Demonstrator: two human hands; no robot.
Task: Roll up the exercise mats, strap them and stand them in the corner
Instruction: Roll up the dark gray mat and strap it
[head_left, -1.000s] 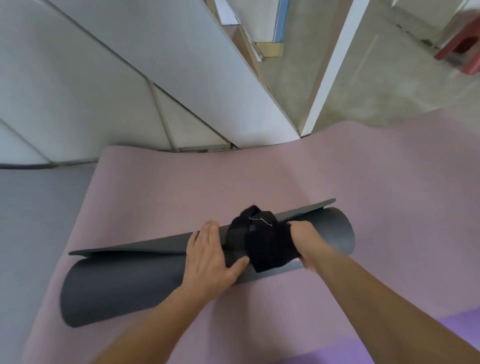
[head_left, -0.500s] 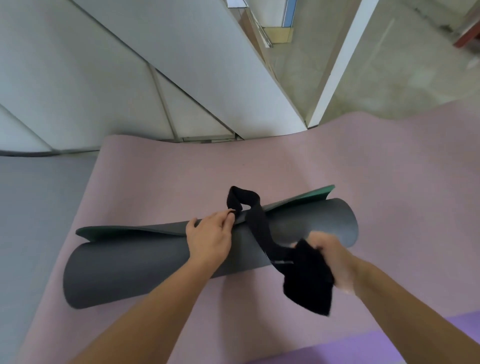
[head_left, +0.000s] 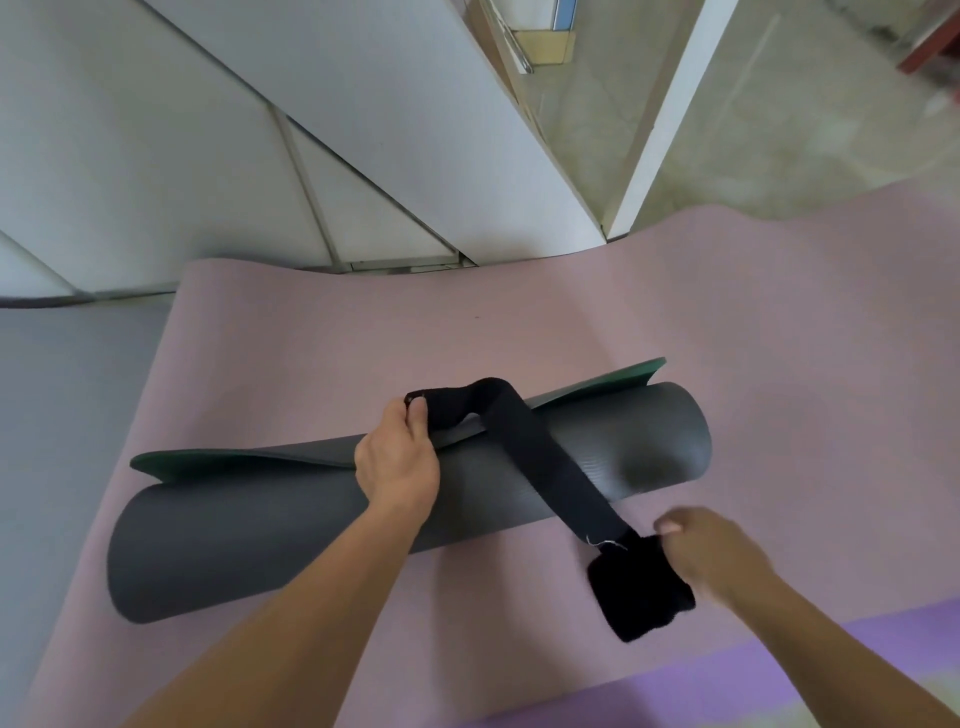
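Observation:
A rolled dark grey mat (head_left: 270, 530) with a green inner face lies across a flat pink mat (head_left: 779, 364) on the floor. Its loose outer flap sticks out along the far side. A black strap (head_left: 545, 467) runs diagonally over the roll. My left hand (head_left: 397, 457) rests on top of the roll and pinches the strap's far end. My right hand (head_left: 711, 551) is off the roll, in front of it to the right, and grips the bunched rest of the strap, which is pulled taut.
White wall panels (head_left: 260, 130) stand just beyond the pink mat. A white post (head_left: 660, 119) rises at the back right, with bare concrete floor (head_left: 805, 104) behind it. A purple mat (head_left: 753, 675) shows at the bottom right. Grey flooring (head_left: 67, 415) lies to the left.
The strap was bunched on top of the roll between both hands. My right hand has drawn it out toward me and to the right, while my left hand moved up to pinch its far end.

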